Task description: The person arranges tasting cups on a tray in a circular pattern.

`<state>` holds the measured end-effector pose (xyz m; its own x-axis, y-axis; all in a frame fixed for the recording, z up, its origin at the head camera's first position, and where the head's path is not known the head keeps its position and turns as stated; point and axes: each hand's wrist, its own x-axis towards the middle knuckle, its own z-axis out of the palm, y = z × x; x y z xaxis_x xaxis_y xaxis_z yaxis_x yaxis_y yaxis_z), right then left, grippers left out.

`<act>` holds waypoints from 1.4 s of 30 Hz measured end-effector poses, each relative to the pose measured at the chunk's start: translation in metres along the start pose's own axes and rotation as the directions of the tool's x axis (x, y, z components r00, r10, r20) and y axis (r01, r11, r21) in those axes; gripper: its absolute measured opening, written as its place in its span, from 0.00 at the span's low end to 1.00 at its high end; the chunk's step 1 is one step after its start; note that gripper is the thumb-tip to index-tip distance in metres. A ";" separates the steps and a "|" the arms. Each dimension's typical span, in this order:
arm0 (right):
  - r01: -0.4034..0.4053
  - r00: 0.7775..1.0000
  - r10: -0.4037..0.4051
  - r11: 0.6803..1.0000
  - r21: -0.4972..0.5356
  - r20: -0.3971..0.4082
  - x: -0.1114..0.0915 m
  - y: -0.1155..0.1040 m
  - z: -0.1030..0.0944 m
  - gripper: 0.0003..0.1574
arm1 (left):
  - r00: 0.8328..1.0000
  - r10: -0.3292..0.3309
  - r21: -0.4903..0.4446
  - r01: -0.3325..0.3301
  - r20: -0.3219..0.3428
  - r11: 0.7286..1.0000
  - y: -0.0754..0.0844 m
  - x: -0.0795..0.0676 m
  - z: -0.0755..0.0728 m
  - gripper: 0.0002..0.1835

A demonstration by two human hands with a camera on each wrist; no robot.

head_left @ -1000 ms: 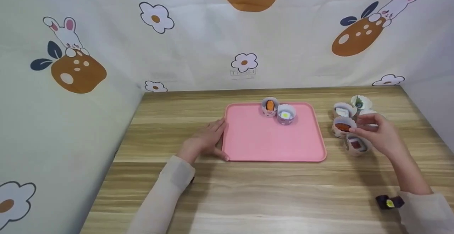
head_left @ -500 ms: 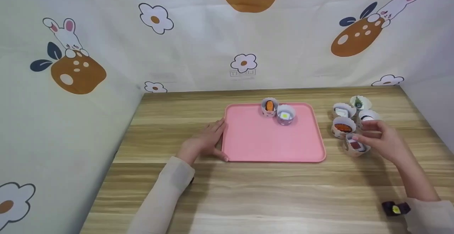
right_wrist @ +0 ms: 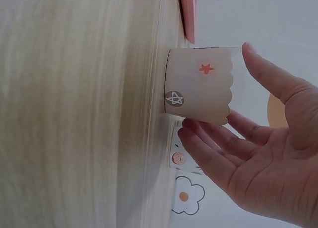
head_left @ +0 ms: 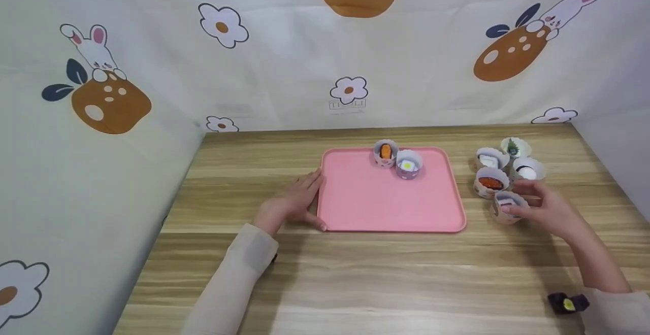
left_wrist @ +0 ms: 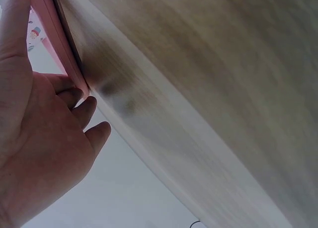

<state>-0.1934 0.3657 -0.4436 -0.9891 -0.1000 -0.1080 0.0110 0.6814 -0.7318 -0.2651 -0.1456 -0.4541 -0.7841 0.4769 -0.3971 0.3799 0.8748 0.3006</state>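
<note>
My left hand rests along the left edge of a pink tray, fingers and thumb spread against its rim. On the tray's far side stand two paper baking cups, one holding an orange-topped piece, the other a white piece with a yellow centre. Over on the right, my right hand is at the nearest paper cup of a cluster. In the right wrist view, that cup sits on the table, fingertips against its side and the thumb just off its scalloped rim.
Several more paper cups stand behind it: one with an orange-red piece, one with a white block, one with a white round piece and one with a green leaf. A patterned cloth hangs behind the wooden table.
My right hand has come nearer along the cluster, from beside the orange-red piece's cup to the nearest cup, uncovering the white round piece. The left hand stays at the tray.
</note>
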 end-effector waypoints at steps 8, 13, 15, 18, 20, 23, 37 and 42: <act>0.003 1.000 -0.003 0.999 -0.034 0.008 0.000 0.002 0.001 0.46 | 1.000 -0.001 -0.007 0.001 0.001 1.000 0.001 -0.001 -0.001 0.71; -0.004 1.000 0.004 1.000 -0.015 0.026 -0.002 0.004 0.001 0.48 | 1.000 0.020 -0.024 -0.020 -0.007 1.000 0.001 -0.002 0.000 0.70; -0.004 0.999 0.005 1.000 -0.004 0.035 -0.003 0.005 0.001 0.49 | 1.000 0.025 -0.026 -0.025 -0.010 0.999 0.001 -0.002 0.000 0.70; -0.005 0.999 0.005 1.000 -0.003 0.040 -0.004 0.007 0.002 0.49 | 1.000 0.020 -0.027 -0.020 -0.008 0.999 0.001 -0.002 0.000 0.71; 0.001 0.999 -0.001 1.000 0.004 0.044 -0.004 0.009 0.002 0.48 | 1.000 0.015 -0.026 -0.015 -0.006 1.000 0.000 -0.001 0.001 0.71; 0.008 0.999 -0.008 1.000 0.012 0.051 -0.004 0.010 0.001 0.47 | 1.000 0.014 -0.026 -0.014 -0.011 1.000 0.000 -0.002 0.001 0.71; 0.032 0.997 -0.031 0.999 -0.007 0.069 -0.004 0.011 0.001 0.43 | 1.000 -0.008 -0.041 0.008 0.000 0.999 0.002 -0.002 -0.001 0.70; 0.020 0.999 -0.019 0.999 -0.032 0.048 -0.004 0.012 0.002 0.43 | 1.000 0.009 -0.027 -0.009 -0.008 1.000 0.001 -0.002 -0.001 0.71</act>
<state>-0.1887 0.3728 -0.4527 -0.9810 -0.1473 -0.1262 -0.0138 0.7019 -0.7121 -0.2636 -0.1455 -0.4520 -0.7844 0.4843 -0.3875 0.3740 0.8677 0.3274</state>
